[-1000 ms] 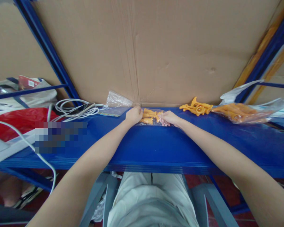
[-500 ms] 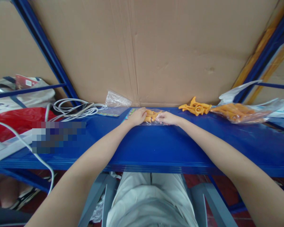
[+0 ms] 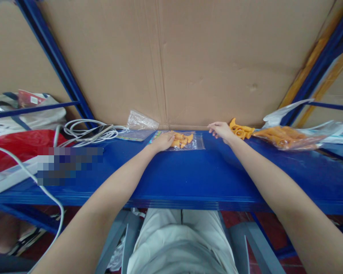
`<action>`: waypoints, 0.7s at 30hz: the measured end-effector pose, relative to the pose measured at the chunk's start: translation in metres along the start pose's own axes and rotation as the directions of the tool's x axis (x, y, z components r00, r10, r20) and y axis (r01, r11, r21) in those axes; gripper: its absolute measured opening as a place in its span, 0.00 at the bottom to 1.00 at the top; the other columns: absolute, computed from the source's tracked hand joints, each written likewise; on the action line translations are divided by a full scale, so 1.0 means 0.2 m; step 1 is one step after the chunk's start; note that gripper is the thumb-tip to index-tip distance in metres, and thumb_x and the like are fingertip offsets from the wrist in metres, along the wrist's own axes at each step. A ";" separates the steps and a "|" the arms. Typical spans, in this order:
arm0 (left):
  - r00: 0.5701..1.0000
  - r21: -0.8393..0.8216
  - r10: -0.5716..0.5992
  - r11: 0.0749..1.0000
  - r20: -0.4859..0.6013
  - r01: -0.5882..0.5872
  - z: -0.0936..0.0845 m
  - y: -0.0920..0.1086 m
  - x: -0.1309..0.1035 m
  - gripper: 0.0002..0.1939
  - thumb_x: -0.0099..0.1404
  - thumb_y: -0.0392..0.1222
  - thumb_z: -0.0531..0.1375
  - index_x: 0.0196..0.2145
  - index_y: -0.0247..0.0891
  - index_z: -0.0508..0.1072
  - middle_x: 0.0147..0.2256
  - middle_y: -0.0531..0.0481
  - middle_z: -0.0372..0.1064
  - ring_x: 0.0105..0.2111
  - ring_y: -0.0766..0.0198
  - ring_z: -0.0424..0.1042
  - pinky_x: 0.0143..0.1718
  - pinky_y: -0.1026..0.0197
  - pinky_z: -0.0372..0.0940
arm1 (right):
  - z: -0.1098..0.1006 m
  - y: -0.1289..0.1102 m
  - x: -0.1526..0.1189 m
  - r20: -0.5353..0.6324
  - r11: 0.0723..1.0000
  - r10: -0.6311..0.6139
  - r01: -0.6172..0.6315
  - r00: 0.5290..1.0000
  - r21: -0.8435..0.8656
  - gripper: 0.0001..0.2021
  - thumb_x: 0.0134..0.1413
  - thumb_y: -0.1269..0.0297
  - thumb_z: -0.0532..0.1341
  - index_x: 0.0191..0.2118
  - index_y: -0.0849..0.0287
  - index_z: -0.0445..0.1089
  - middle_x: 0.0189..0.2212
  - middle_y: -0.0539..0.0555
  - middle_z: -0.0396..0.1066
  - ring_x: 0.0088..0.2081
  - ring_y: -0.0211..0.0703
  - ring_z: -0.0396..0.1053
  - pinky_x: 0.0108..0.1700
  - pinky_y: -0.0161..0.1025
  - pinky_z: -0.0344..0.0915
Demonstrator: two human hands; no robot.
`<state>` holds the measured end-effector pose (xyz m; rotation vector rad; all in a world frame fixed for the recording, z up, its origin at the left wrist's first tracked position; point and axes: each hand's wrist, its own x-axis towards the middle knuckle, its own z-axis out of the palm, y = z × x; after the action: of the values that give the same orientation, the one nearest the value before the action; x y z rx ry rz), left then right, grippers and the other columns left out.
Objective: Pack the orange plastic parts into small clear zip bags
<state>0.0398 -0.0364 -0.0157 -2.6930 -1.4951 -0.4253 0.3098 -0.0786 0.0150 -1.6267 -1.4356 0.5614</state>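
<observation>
A clear plastic bag (image 3: 198,141) lies flat on the blue tabletop, with several orange curved plastic pieces (image 3: 185,139) inside and a colourful printed card at its left end. My left hand (image 3: 164,141) is over the bag's left part, fingers bent across it and holding it against the table; the thumb is hard to see. My right hand (image 3: 220,131) hovers to the right of the bag, holding nothing, its fingers loosely bent and apart. Just beyond that wrist sits a small pile of loose orange pieces (image 3: 241,131), partly covered by the forearm.
At right lies a larger clear bag of orange pieces (image 3: 286,137). Left of my hands are another clear bag with a card (image 3: 141,123), coiled white cable (image 3: 103,131) and a red bag (image 3: 25,146). A cardboard wall (image 3: 217,57) closes off the back; blue shelf posts (image 3: 55,61) stand on both sides.
My right hand has let go of the bag's right end and moved right, towards the loose orange pieces. The left hand stays at the bag, whose right end now shows uncovered.
</observation>
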 end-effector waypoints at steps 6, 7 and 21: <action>1.000 -0.010 0.009 1.000 -0.012 -0.010 -0.01 -0.06 0.01 0.28 0.71 0.38 0.42 0.62 0.34 0.68 0.64 0.47 0.63 0.66 0.64 0.58 0.68 0.58 0.48 | -0.13 0.20 0.07 -0.200 0.665 -0.213 -0.008 0.956 -0.746 0.21 0.59 0.70 0.54 0.56 0.69 0.70 0.57 0.71 0.67 0.59 0.60 0.63 0.58 0.52 0.58; 1.000 -0.013 0.006 1.000 -0.016 -0.006 -0.01 -0.06 0.01 0.28 0.71 0.38 0.42 0.62 0.34 0.68 0.64 0.47 0.63 0.66 0.64 0.58 0.68 0.58 0.48 | -0.14 0.22 0.07 -0.162 0.592 -0.184 -0.022 0.970 -0.806 0.21 0.58 0.69 0.55 0.56 0.68 0.70 0.57 0.71 0.67 0.60 0.61 0.63 0.58 0.55 0.57; 1.000 -0.002 -0.006 1.000 -0.030 0.006 0.00 -0.07 0.01 0.27 0.71 0.37 0.42 0.61 0.31 0.69 0.64 0.44 0.64 0.65 0.63 0.60 0.68 0.61 0.48 | -0.08 0.09 -0.01 -0.059 0.510 -0.087 -0.007 0.994 -0.860 0.19 0.58 0.71 0.58 0.54 0.68 0.69 0.47 0.72 0.75 0.54 0.60 0.71 0.54 0.52 0.61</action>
<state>0.0288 -0.0269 -0.0163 -2.6718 -1.4967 -0.4658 0.3320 -0.0844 0.0071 -2.3222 -1.8064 -0.3889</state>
